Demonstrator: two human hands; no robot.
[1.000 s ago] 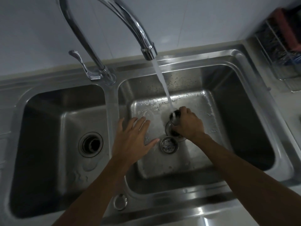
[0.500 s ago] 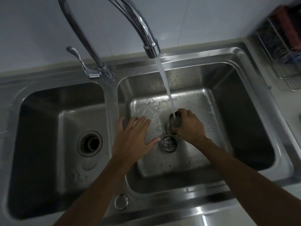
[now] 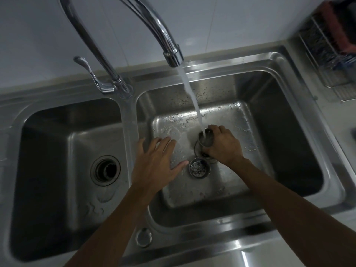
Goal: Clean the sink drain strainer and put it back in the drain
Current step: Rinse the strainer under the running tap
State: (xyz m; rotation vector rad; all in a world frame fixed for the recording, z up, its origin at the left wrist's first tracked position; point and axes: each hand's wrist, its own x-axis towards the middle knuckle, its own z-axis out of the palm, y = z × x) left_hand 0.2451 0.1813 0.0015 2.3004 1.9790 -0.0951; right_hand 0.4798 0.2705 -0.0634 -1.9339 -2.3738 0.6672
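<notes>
My right hand (image 3: 223,146) grips a small steel strainer cup (image 3: 205,139) and holds it under the running water stream (image 3: 189,93) just above the right basin's drain (image 3: 199,152). A second perforated steel strainer (image 3: 198,167) lies on the basin floor right in front of the drain. My left hand (image 3: 157,162) hovers open, fingers spread, over the left part of the right basin, its thumb a short way from that loose strainer. The drain is mostly hidden by my right hand.
The chrome faucet spout (image 3: 172,54) arches over the right basin; its lever (image 3: 90,74) sits behind the divider. The left basin's drain (image 3: 105,170) is uncovered. A wire rack (image 3: 331,60) with a red item stands at the right counter.
My right hand has kept the strainer cup under the stream, shifting only slightly. My left hand has stayed in place, open.
</notes>
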